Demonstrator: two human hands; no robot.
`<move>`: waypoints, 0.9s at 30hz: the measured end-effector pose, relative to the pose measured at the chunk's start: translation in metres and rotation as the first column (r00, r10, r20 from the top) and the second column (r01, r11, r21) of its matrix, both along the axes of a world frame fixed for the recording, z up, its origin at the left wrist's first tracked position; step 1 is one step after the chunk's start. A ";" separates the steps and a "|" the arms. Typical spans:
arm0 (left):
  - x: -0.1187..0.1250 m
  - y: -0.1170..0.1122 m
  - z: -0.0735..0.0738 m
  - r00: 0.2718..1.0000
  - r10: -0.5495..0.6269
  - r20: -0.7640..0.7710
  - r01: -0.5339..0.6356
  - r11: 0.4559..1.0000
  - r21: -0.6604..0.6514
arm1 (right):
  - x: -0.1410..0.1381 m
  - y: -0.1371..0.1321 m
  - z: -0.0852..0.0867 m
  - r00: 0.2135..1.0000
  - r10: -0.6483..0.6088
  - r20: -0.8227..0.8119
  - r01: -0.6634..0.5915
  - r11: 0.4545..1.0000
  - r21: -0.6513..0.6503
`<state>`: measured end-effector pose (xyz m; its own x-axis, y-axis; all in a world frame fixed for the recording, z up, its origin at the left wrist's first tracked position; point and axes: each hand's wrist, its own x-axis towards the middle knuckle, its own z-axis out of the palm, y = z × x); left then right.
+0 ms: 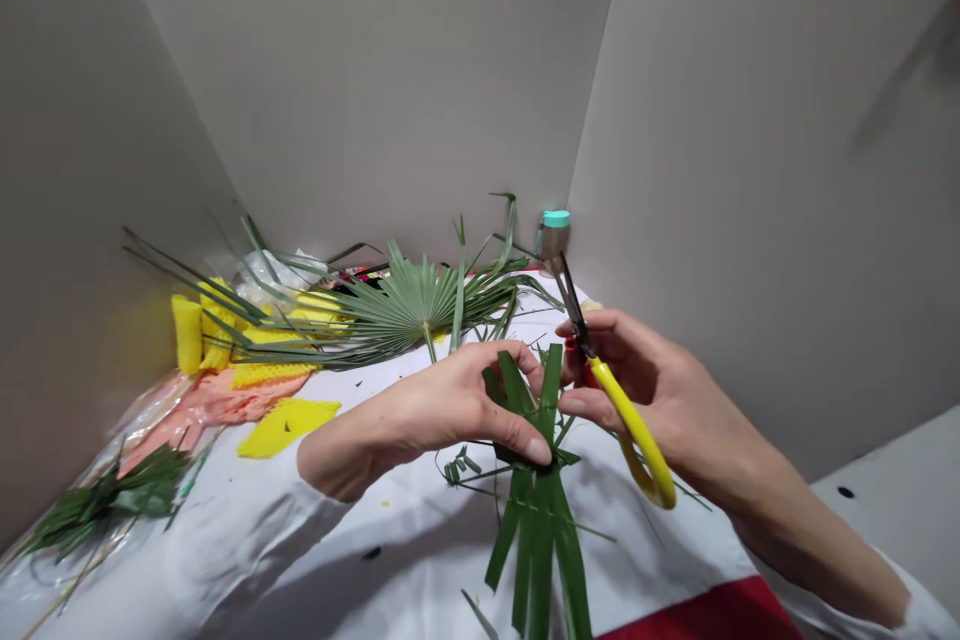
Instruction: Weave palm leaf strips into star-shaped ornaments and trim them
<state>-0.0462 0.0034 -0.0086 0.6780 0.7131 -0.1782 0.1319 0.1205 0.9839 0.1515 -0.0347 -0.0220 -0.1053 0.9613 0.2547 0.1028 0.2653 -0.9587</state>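
Palm-leaf strips [536,520] are light, stiff along the grain and prone to splitting, so the best hold is at the woven crossing, where the left hand [442,410] pinches them between thumb and fingers, near the front edge of the white-covered table [675,570], about centre. Right hand [637,380] curls narrow around one pair of yellow-handled scissors [634,430], blades up, just beside the strips. Count: roughly five strips hanging, exact number unclear; one fan palm leaf [420,305]; one teal-capped bottle [556,232] at the far edge.
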 end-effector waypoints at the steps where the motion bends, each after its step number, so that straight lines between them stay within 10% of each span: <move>1: -0.001 0.000 0.000 1.000 0.009 -0.007 -0.009 1.000 0.005 | 0.000 -0.001 0.000 1.000 -0.003 0.005 0.003 1.000 0.001; 27: -0.003 0.014 0.005 0.999 -0.003 0.036 0.001 0.998 0.064 | -0.009 0.001 -0.017 0.992 -0.091 -0.088 0.098 0.991 0.086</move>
<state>-0.0487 0.0170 -0.0034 0.6845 0.7211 -0.1074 0.0964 0.0565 0.9937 0.1421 -0.0334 -0.0390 0.0104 0.9387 0.3447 0.0516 0.3437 -0.9377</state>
